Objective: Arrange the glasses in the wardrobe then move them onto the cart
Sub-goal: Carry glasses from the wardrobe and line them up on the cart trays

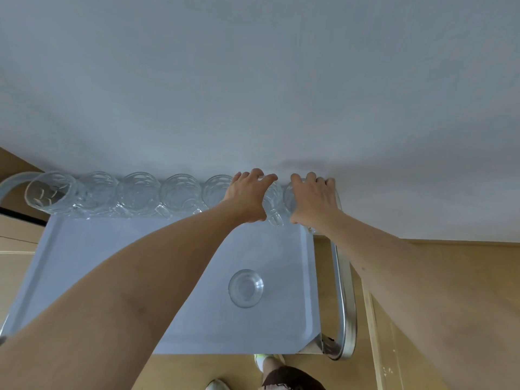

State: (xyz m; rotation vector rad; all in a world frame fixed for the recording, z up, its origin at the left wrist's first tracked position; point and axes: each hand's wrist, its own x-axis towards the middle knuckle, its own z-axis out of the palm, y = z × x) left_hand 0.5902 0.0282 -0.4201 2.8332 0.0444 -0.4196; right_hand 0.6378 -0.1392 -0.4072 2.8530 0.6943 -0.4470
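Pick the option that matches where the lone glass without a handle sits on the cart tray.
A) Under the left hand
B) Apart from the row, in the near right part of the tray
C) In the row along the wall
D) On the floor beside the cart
B: the handleless glass stands alone on the cart tray, nearer the camera and to the right, well apart from the row of glass mugs along the wall.

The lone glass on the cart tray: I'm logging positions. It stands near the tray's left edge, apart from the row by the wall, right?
Not quite. In the head view the lone glass stands nearer the tray's right edge, apart from the row by the wall.
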